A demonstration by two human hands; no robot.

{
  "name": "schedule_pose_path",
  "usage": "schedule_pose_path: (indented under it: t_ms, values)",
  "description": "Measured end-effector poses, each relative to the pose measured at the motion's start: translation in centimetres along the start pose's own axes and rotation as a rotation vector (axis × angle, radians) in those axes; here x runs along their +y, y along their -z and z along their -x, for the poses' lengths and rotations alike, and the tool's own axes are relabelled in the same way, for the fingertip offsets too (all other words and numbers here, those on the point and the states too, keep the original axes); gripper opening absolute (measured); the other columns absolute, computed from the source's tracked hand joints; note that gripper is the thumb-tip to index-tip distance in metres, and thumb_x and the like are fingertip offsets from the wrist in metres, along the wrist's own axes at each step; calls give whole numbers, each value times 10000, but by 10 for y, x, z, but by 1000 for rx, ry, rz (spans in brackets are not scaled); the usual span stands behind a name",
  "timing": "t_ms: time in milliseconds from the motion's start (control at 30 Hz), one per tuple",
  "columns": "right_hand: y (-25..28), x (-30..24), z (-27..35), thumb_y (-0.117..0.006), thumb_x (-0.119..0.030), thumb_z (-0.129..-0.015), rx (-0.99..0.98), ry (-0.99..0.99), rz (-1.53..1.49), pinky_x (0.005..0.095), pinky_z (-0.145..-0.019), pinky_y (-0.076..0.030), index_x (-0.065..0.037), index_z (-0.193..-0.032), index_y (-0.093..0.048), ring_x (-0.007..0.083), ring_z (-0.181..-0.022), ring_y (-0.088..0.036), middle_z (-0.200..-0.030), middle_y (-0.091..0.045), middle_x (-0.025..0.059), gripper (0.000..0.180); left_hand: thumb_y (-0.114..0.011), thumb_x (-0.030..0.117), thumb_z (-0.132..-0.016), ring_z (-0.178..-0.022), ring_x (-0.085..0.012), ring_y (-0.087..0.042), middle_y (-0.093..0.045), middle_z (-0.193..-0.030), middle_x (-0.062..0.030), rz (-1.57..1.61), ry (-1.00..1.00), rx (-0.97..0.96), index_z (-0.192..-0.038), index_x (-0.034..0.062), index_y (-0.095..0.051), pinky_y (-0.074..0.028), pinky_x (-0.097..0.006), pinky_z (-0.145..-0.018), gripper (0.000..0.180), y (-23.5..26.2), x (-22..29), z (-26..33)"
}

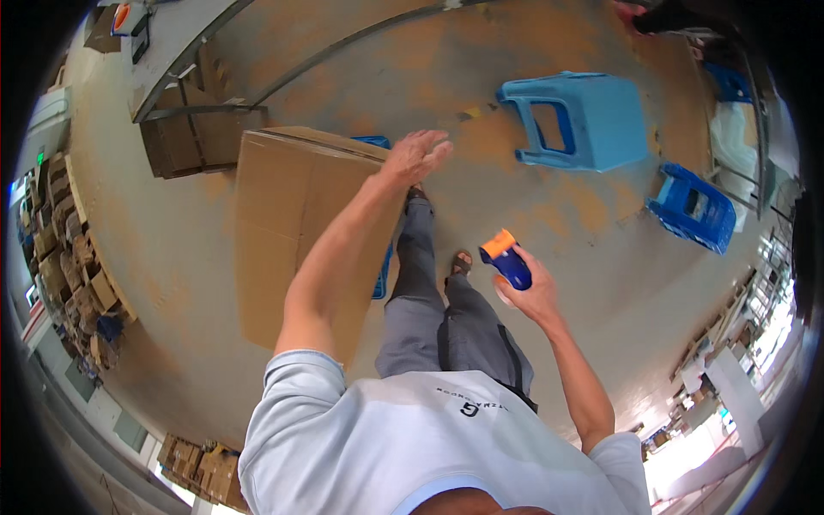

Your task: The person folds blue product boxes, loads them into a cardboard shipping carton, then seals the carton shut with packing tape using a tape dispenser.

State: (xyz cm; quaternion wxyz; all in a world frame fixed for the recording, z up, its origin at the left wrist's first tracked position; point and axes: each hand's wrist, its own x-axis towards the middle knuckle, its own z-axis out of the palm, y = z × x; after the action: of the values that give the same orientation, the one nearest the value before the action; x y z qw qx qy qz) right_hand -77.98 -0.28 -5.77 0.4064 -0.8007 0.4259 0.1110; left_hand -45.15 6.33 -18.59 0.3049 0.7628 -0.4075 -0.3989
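A large brown cardboard box point(296, 219) stands to the left of my legs, its top flaps closed over. My left forearm reaches across it. Past the box's far right corner is my left hand point(415, 158), fingers stretched out and nothing in them; whether the wrist touches the cardboard I cannot tell. In front of my right side, my right hand point(536, 296) is wrapped round a blue and orange tape dispenser point(511, 263). The dispenser's orange end points away from me, apart from the box.
Blue plastic point(383, 273) shows from under the box. A light blue stool point(605, 120) lies on its side at the far right, with a darker blue stool point(692, 209) beyond. At the far left stand a table point(176, 47) and another carton point(184, 142). Stacked cardboard point(69, 249) lines the left.
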Motion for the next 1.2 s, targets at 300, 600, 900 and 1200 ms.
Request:
schedule_pose_path:
  t_ms: [300, 600, 900, 1200]
  values:
    - [36, 4, 33, -834, -161, -633, 141, 730, 1, 374, -620, -497, -191, -1292, -548, 257, -692, -564, -831, -507, 91, 719, -373, 505, -994, -1027, -184, -557, -636, -1058, -60, 1141, 400, 153, -1130, 40, -629, -401, -333, -947, 549, -107, 102, 169]
    - [26, -2, 54, -748, -104, -563, -56, 976, 421, 405, -622, -494, -228, -1290, -574, 307, -728, -564, -836, -491, 116, 758, -685, 400, -840, -723, -154, -614, -648, -851, -81, 519, 220, 562, -1025, -9, -653, -500, -297, -671, 450, -159, 145, 248]
    - [-97, -67, 109, -786, -187, -663, -346, 961, 21, 387, -632, -522, -198, -1295, -570, 294, -687, -608, -805, -515, 131, 668, -662, 191, -906, -791, -105, -657, -692, -894, -56, 1495, 384, 534, -976, 21, -678, -550, -273, -729, 184, -133, 21, 386]
    - [-259, -161, 171, -757, -226, -692, -372, 843, 181, 425, -644, -516, -204, -1327, -542, 329, -697, -607, -819, -522, 159, 670, -683, 119, -828, -629, -77, -610, -665, -707, -16, 1256, 536, 778, -813, 45, -716, -488, -245, -546, 82, -59, -150, 507]
